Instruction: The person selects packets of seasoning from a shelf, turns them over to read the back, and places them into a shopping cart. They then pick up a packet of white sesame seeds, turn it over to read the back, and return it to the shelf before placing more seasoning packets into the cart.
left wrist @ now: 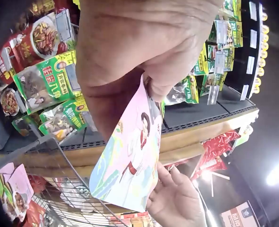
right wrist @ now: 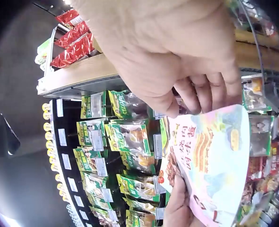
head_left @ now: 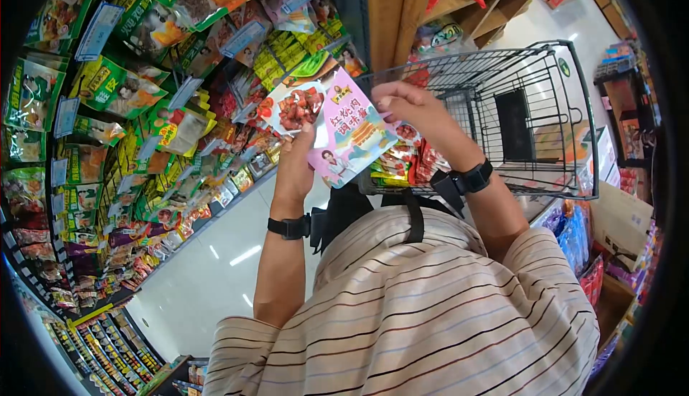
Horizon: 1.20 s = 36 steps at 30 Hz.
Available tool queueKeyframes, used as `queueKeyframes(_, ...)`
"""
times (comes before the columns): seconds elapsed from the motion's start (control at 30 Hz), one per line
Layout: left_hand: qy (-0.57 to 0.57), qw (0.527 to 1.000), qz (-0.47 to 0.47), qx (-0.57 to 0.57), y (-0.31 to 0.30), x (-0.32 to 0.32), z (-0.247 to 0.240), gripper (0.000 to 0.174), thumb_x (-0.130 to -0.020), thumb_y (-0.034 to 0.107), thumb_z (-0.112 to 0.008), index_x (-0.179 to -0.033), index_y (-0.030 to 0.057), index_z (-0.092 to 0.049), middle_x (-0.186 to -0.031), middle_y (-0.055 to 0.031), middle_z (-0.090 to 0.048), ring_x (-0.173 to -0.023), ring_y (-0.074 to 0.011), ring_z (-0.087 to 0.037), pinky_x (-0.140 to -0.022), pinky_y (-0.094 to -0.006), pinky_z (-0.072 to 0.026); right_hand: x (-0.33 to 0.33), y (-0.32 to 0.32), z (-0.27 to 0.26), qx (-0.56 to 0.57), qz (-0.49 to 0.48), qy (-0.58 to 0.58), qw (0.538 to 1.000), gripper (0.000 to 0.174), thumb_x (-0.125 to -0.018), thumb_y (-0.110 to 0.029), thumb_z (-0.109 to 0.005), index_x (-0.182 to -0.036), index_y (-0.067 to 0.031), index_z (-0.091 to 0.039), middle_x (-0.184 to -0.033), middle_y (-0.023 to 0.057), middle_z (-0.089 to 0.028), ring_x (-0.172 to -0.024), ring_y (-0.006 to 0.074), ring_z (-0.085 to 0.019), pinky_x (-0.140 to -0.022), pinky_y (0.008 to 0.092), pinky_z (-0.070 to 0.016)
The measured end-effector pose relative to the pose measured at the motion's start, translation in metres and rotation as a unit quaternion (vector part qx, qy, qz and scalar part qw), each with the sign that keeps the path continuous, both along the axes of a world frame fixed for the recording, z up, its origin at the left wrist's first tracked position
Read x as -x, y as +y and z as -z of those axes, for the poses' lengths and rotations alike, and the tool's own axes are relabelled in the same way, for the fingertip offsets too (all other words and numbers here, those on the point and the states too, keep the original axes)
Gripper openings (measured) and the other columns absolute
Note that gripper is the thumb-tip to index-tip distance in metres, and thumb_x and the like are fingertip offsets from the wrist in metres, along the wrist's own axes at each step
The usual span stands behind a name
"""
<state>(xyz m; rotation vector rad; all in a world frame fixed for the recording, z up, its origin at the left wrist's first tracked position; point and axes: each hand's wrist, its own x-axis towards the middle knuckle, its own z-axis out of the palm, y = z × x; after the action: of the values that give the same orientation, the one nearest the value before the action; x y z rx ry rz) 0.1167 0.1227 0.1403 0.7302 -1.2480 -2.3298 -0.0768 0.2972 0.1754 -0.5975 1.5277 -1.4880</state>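
A pink and white sauce packet [head_left: 352, 127] with a picture of red meat stands tilted before the body. The left hand [head_left: 293, 166] grips its lower left side, thumb on the printed front; the left wrist view shows that hand [left wrist: 144, 47] pinching the packet [left wrist: 134, 156]. At the opposite edge is the right hand [head_left: 427, 116], its fingers loosely bent and their tips at the packet. In the right wrist view the right hand [right wrist: 177, 52] is above the packet [right wrist: 210, 156], its fingertips partly hidden; whether they press on it is unclear.
A wire shopping cart [head_left: 531, 109] stands at the right front, with several colourful packets [head_left: 402, 163] in its near end. Hanging green seasoning bags [head_left: 115, 87] fill the shelf on the left. A wooden post [head_left: 391, 16] rises behind the cart.
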Motion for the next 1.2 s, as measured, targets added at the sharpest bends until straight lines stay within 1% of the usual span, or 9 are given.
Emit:
queueKeyframes(0.1,0.008,1.000,0.004,0.013,0.004,0.003,-0.008,0.039,-0.101,0.025,-0.057,-0.133,0.0043,-0.052,-0.128,-0.0050,-0.059,-0.116,-0.0162,-0.057,-0.099,-0.0343,-0.0463,-0.010,-0.005,0.011,-0.004,-0.028,-0.016,0.999,0.028,-0.098,-0.024,-0.060,-0.116,-0.0034,-0.064,-0.100,-0.0016,-0.065,-0.091,0.0046,-0.057,-0.081,0.0231,-0.0462)
queueKeyframes(0.2,0.000,1.000,0.007,0.013,0.003,0.002,-0.006,0.039,-0.101,0.026,-0.057,-0.132,0.0031,-0.053,-0.128,-0.0056,-0.060,-0.116,-0.0165,-0.058,-0.100,-0.0344,-0.0461,-0.014,-0.005,0.016,0.006,-0.044,-0.032,0.999,0.023,-0.098,-0.022,-0.059,-0.110,-0.0039,-0.065,-0.096,-0.0034,-0.064,-0.087,0.0017,-0.056,-0.077,0.0202,-0.0453)
queueKeyframes(0.3,0.001,1.000,0.007,0.004,-0.001,0.000,0.004,0.040,-0.101,0.027,-0.057,-0.132,0.0021,-0.053,-0.129,-0.0062,-0.060,-0.117,-0.0164,-0.057,-0.100,-0.0345,-0.0457,-0.014,-0.008,0.023,0.011,-0.046,-0.029,0.998,0.019,-0.099,-0.021,-0.058,-0.105,-0.0043,-0.064,-0.092,-0.0049,-0.063,-0.084,0.0015,-0.056,-0.074,0.0187,-0.0445)
queueKeyframes(0.5,0.001,0.999,0.028,-0.016,0.003,-0.004,-0.005,0.039,-0.102,0.026,-0.055,-0.132,0.0016,-0.055,-0.131,-0.0065,-0.060,-0.116,-0.0164,-0.057,-0.101,-0.0342,-0.0450,-0.018,-0.007,0.028,0.022,-0.026,-0.056,0.998,0.017,-0.098,-0.019,-0.060,-0.104,-0.0044,-0.064,-0.089,-0.0052,-0.063,-0.079,0.0003,-0.055,-0.069,0.0178,-0.0433)
queueKeyframes(0.6,-0.004,0.999,0.024,-0.024,0.003,-0.006,-0.007,0.037,-0.102,0.026,-0.055,-0.130,0.0018,-0.055,-0.129,-0.0066,-0.060,-0.115,-0.0161,-0.058,-0.099,-0.0339,-0.0463,-0.022,-0.010,0.023,0.024,-0.013,-0.081,0.996,0.016,-0.097,-0.021,-0.061,-0.099,-0.0049,-0.065,-0.087,-0.0052,-0.060,-0.077,0.0015,-0.051,-0.068,0.0204,-0.0418)
queueKeyframes(0.8,0.009,0.998,0.013,-0.054,0.002,-0.010,-0.004,0.031,-0.102,0.022,-0.053,-0.127,0.0032,-0.055,-0.121,-0.0051,-0.063,-0.109,-0.0157,-0.062,-0.094,-0.0334,-0.0502,-0.023,-0.016,0.026,0.049,0.013,-0.142,0.989,0.015,-0.097,-0.018,-0.061,-0.100,-0.0043,-0.064,-0.090,-0.0029,-0.064,-0.082,0.0040,-0.058,-0.073,0.0224,-0.0476)
queueKeyframes(0.9,-0.003,0.997,0.025,-0.069,-0.004,-0.015,0.008,0.030,-0.102,0.019,-0.053,-0.128,0.0048,-0.054,-0.119,-0.0042,-0.064,-0.108,-0.0159,-0.063,-0.093,-0.0335,-0.0507,-0.022,-0.019,0.031,0.041,0.024,-0.149,0.988,0.015,-0.097,-0.018,-0.062,-0.101,-0.0038,-0.064,-0.091,-0.0021,-0.065,-0.083,0.0054,-0.060,-0.074,0.0232,-0.0491)
queueKeyframes(1.1,-0.024,0.997,0.040,-0.054,-0.004,-0.014,0.018,0.028,-0.101,0.015,-0.054,-0.127,0.0067,-0.054,-0.118,-0.0046,-0.064,-0.107,-0.0172,-0.064,-0.090,-0.0359,-0.0529,-0.023,-0.022,0.024,0.032,0.046,-0.147,0.987,0.015,-0.096,-0.017,-0.061,-0.103,-0.0033,-0.064,-0.091,-0.0020,-0.064,-0.083,0.0052,-0.059,-0.074,0.0227,-0.0481)
queueKeyframes(1.2,-0.019,0.998,0.006,-0.066,-0.005,-0.005,0.012,0.028,-0.100,0.014,-0.055,-0.128,0.0066,-0.054,-0.117,-0.0045,-0.064,-0.106,-0.0169,-0.064,-0.090,-0.0359,-0.0526,-0.024,-0.024,0.012,0.042,0.046,-0.118,0.991,0.015,-0.097,-0.017,-0.061,-0.103,-0.0030,-0.064,-0.090,-0.0023,-0.063,-0.083,0.0043,-0.057,-0.074,0.0224,-0.0471)
